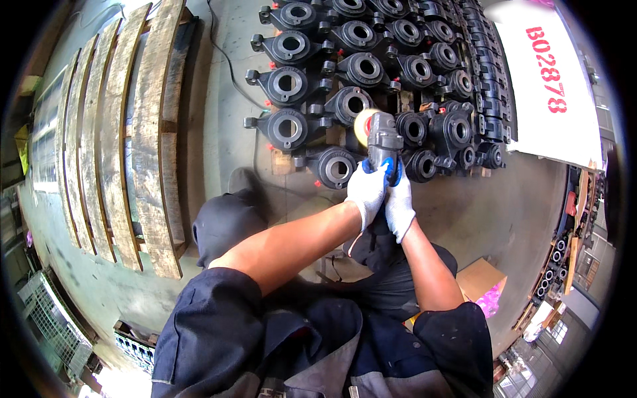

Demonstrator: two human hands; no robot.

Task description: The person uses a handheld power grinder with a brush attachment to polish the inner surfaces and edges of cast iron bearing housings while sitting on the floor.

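Note:
Both my hands wear white gloves with blue palms and are wrapped round the body of a black angle grinder (383,138). My left hand (366,192) closes on it from the left side. Against the other side, slightly lower, is my right hand (399,207). At the grinder's far end sits a round pale-yellow disc (362,127) with a red centre. This disc is among black cast parts with ring-shaped bosses, close to one ring part (352,105). Whether the disc touches a part, I cannot tell. Another ring part (335,167) lies just left of the grinder.
Rows of black ring parts (289,129) stretch away ahead. A white panel (547,86) with red markings stands to their right. Wooden pallets (149,132) are at the left. A black cable (229,63) runs over the floor. A cardboard box (481,277) sits behind my right arm.

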